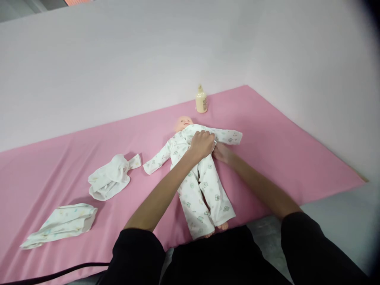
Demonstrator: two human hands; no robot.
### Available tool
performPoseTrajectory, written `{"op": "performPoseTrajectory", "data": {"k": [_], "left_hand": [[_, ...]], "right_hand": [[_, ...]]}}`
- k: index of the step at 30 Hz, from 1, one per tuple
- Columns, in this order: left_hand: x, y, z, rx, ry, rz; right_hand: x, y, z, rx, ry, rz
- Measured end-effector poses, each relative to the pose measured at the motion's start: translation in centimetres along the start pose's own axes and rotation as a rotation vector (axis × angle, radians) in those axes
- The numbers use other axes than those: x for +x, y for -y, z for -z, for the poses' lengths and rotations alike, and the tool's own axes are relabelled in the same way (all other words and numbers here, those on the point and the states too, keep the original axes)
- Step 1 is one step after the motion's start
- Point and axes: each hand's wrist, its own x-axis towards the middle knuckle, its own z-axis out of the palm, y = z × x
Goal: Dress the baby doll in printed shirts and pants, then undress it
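Note:
A baby doll (182, 123) lies on its back, head away from me, in a white printed long-sleeved shirt (178, 147) and matching trousers (204, 186). Its bare feet stick out of the trouser legs close to my body. My left hand (203, 144) is closed on the shirt front, at the right side of the chest. Beside it, my right hand (221, 152) grips the shirt's side edge, its fingertips partly hidden by cloth and the left hand. The right sleeve spreads outward flat above my right wrist.
A pink sheet (276, 158) covers the table. Behind the doll's head stands a cream pump bottle (201, 102). To the left lie a crumpled white baby shirt (109, 178) and a folded printed garment (63, 223). White walls rise behind and right. A black cord (59, 273) crosses the lower left.

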Motion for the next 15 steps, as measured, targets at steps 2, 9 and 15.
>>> {"op": "performPoseTrajectory", "data": {"k": [2, 9, 15], "left_hand": [[-0.7, -0.2, 0.1, -0.024, -0.022, -0.007], [-6.3, 2.3, 0.7, -0.592, -0.326, 0.247], [-12.0, 7.3, -3.9, -1.322, -0.512, 1.013]], "right_hand": [[-0.8, 0.2, 0.3, 0.004, 0.018, -0.028], [-2.9, 0.9, 0.7, 0.006, 0.044, -0.122], [-1.5, 0.1, 0.4, 0.036, 0.037, -0.108]]}}
